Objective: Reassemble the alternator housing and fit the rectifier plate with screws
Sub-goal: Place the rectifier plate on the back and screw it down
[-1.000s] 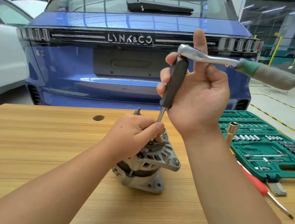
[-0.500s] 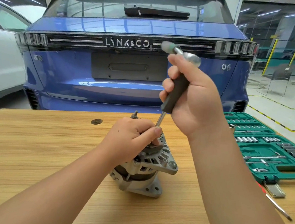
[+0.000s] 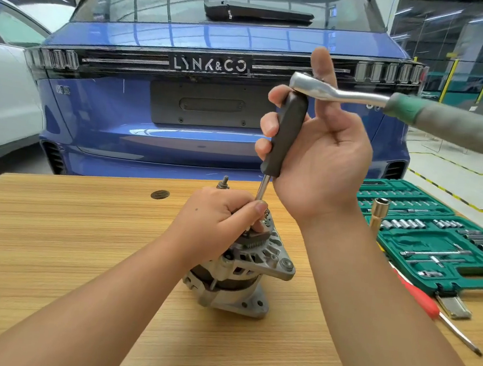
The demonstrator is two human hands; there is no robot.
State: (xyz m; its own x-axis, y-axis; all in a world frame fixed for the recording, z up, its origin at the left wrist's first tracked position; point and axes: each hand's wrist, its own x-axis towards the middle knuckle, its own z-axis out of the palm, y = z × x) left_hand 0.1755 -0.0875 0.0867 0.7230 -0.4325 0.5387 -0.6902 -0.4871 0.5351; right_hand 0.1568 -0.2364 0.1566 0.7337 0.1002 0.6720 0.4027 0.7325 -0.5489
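Swung round since half a second ago, the ratchet handle (image 3: pixel 448 123) now sticks out toward the upper right of the frame, where before it pointed away toward the car; the alternator (image 3: pixel 242 270) has not shifted.

It sits at the centre of the frame on the wooden table (image 3: pixel 47 236), its shaft axis near upright, one mounting ear with a bolt jutting lower right and a threaded stud rising at its far side. The left hand (image 3: pixel 218 219) is curled over the top of it, thumb and fingers pinched round the foot of the driver (image 3: pixel 285 133), probably to keep the bit seated on a screw of the rectifier plate, which the hand hides.

The right hand (image 3: pixel 318 158) wraps three fingers round the driver's black grip, while the index finger stands straight behind the ratchet head, likely steadying it. The driver's long axis runs steeply down, leaning left toward the alternator.

At right lie a green socket case (image 3: pixel 438 244) and a red screwdriver (image 3: pixel 425 303).
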